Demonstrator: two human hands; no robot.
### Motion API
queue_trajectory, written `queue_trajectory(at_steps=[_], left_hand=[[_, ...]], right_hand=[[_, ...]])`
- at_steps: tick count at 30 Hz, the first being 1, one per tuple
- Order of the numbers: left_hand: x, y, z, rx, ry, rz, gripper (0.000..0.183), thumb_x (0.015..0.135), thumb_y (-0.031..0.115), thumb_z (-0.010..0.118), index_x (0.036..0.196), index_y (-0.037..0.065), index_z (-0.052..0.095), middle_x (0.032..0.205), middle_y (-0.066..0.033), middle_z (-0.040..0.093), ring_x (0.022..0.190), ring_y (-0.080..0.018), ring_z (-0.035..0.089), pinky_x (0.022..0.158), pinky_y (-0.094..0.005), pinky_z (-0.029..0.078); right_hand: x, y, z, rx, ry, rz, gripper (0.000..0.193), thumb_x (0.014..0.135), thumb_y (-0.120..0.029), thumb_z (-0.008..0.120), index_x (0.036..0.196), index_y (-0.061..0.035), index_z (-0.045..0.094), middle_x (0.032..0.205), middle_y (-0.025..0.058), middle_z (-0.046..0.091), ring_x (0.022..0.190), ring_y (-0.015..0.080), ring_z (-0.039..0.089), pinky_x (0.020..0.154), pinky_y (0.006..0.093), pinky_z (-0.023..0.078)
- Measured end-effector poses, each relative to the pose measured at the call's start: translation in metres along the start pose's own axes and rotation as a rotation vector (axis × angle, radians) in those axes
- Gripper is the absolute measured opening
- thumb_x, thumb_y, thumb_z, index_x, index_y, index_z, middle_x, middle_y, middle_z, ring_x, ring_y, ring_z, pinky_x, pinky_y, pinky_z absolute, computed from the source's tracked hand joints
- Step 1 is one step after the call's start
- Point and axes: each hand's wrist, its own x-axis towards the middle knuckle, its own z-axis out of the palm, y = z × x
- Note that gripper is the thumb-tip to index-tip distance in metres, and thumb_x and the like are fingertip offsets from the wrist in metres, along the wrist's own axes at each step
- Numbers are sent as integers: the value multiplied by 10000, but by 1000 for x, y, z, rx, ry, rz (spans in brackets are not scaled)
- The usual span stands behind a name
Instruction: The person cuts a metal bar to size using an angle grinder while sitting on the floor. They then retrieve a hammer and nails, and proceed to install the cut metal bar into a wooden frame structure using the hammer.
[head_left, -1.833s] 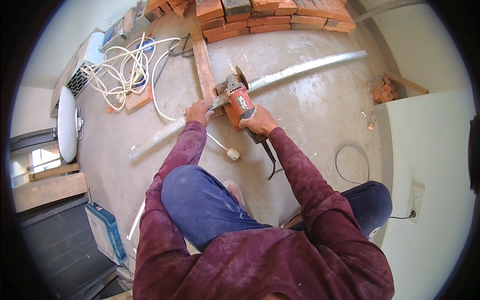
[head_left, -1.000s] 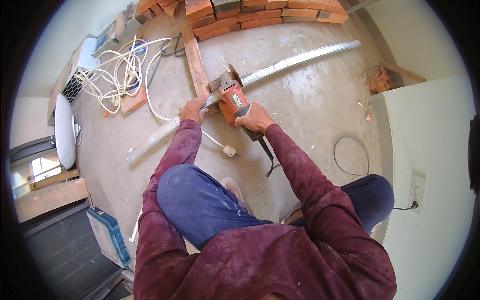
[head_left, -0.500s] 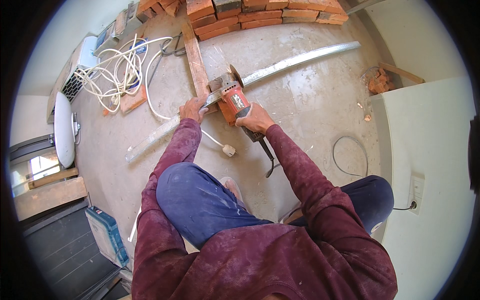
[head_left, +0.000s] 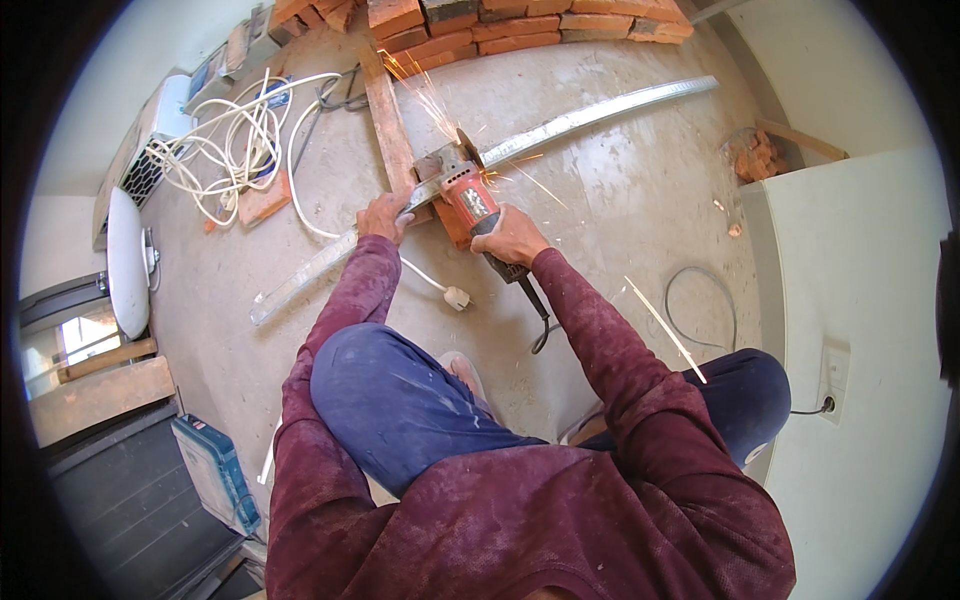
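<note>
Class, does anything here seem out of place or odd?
Yes: the white plug lies on the floor near the metal strip, plugged into nothing, and the white cable sprawls in untidy, tangled loops left of the wooden plank.

Room under construction, stacked red bricks (head_left: 525, 38), dusty concrete floor (head_left: 610, 215), loose wooden plank (head_left: 388, 120)

Grinder (head_left: 470, 197) across bar (head_left: 590, 118), bar lying over plank (head_left: 388, 120), bricks (head_left: 518, 40) at far side, cable (head_left: 289, 150) left of plank, plug (head_left: 457, 298) before bar, socket (head_left: 835, 372) on right wall (head_left: 860, 260)
</note>
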Motion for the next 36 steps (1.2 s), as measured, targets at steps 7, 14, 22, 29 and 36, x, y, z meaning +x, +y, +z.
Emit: queue_trajectory(at_steps=[7, 14, 22, 29, 36], left_hand=[[0, -1, 1, 4, 15, 2, 599, 756, 216, 736, 1302, 351, 532, 1041, -20, 600, 1015, -232, 564, 858, -407, 388], [5, -5, -7, -92, 2, 68, 564, 795, 220, 693, 1324, 308, 520, 1059, -46, 615, 1055, -235, 557, 873, -403, 399], [7, 6, -33, -230, -165, -40, 398, 905, 326, 544, 1291, 230, 561, 1079, -123, 647, 999, -332, 605, 857, -407, 470], [23, -18, -21, -347, -308, -217, 447, 925, 490, 469, 1190, 172, 639, 992, -150, 681, 971, -321, 639, 838, -385, 479], [25, -24, -12, -416, -343, -226, 498, 921, 534, 460, 1192, 156, 639, 853, -144, 668, 802, -264, 639, 762, -378, 478]], right_hand=[[-11, -12, -8, -23, -26, -22, 502, 556, -315, 729, 914, 23, 628, 867, 205, 666, 789, 332, 652, 742, 375, 512], [-15, -14, -9, -19, 12, -91, 561, 557, -317, 722, 985, 26, 601, 907, 224, 658, 814, 348, 649, 746, 379, 515], [-11, -22, -12, 11, 45, -119, 635, 543, -303, 715, 1019, 80, 544, 933, 271, 636, 879, 377, 642, 777, 386, 516], [-11, -21, -2, -33, 111, -59, 627, 525, -322, 731, 989, 68, 575, 900, 260, 644, 826, 380, 641, 768, 390, 511], [-5, -18, -4, -3, 53, -34, 665, 507, -307, 749, 1006, 89, 559, 914, 272, 647, 835, 381, 648, 771, 390, 518]])
